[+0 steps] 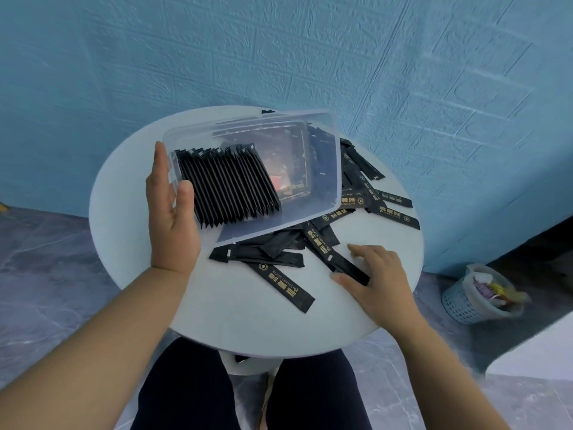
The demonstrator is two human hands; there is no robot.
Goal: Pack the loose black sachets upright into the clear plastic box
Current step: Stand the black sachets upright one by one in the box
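Sachets (273, 245) pt. hidden under box (198, 131)

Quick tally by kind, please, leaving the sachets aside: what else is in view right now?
Clear plastic box: 1
Round white table: 1
Blue waste basket: 1
Hands: 2, left hand gripping the box, right hand pinching a loose sachet
Total: 5
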